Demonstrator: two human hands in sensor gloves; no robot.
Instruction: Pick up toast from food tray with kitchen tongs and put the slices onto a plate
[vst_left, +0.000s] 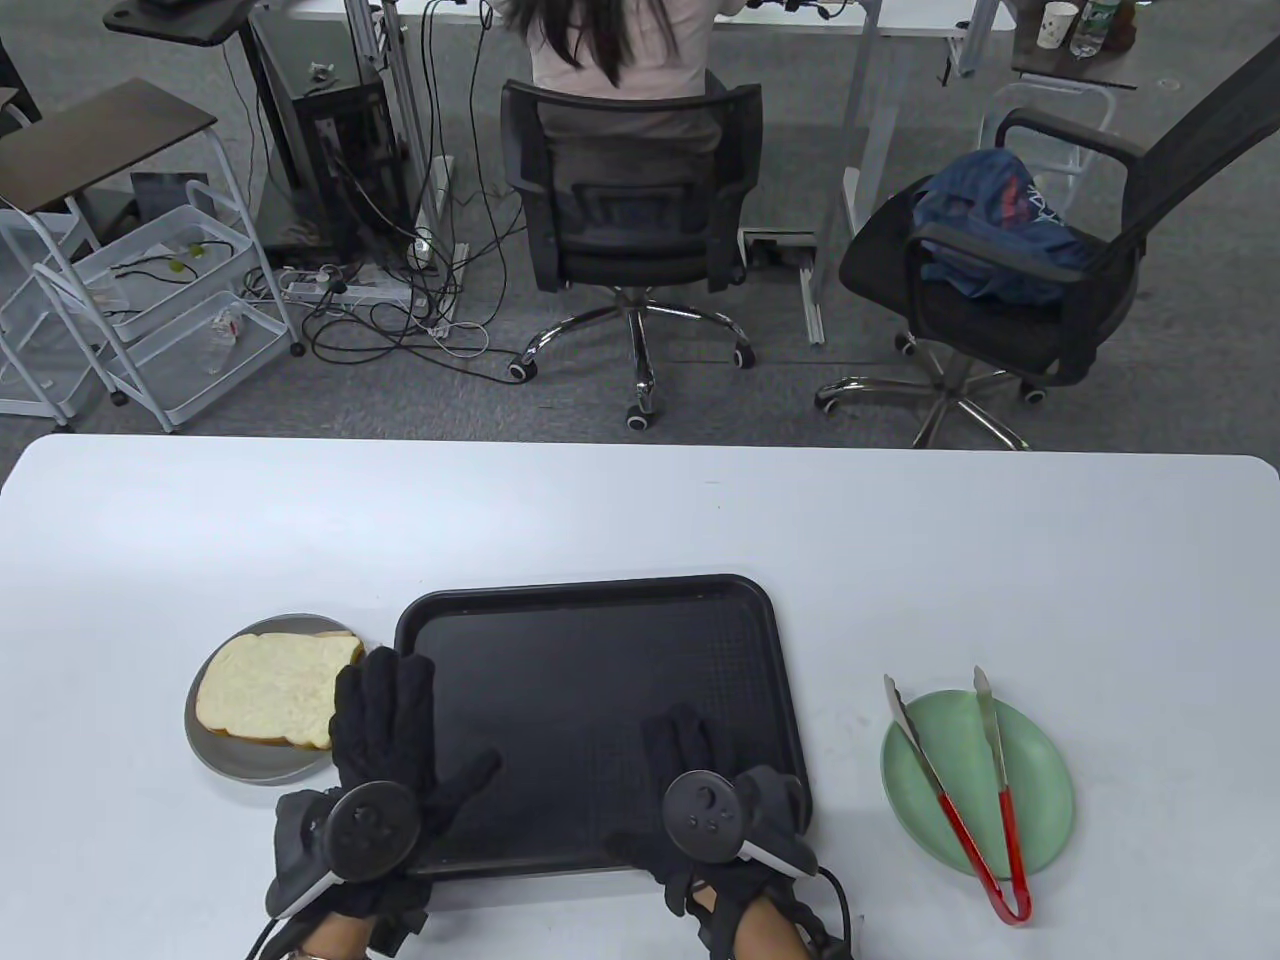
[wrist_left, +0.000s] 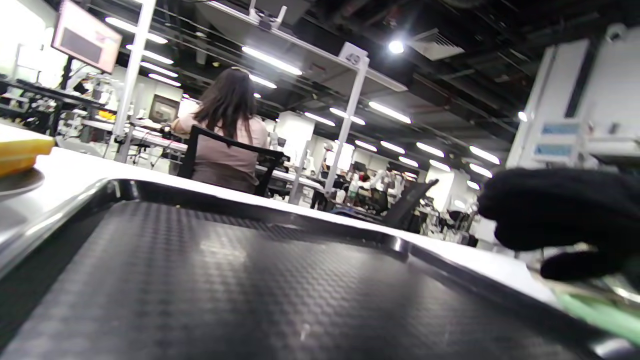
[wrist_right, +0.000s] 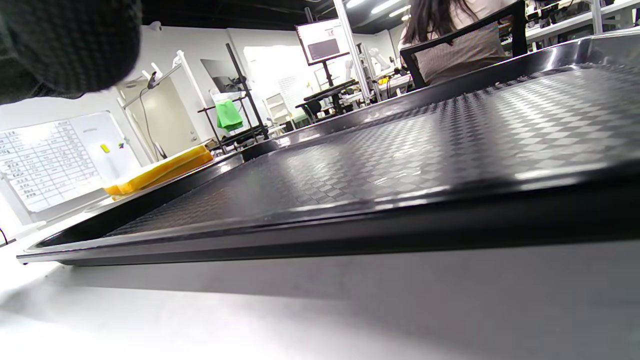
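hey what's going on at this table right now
A person in black sensor gloves rests both hands on a black plastic food tray. The left hand lies flat with spread fingers on the tray's left edge; the right hand sits on its near right corner. Neither holds anything. The tray holds no food. Slices of white toast lie on a round grey plate to the left. The red-handled metal tongs lie untouched on a green plate to the right.

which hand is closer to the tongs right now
The right hand. It rests on the black tray's near right corner, with the tongs lying on the green plate just beyond. The left hand is at the tray's left edge, beside the toast.
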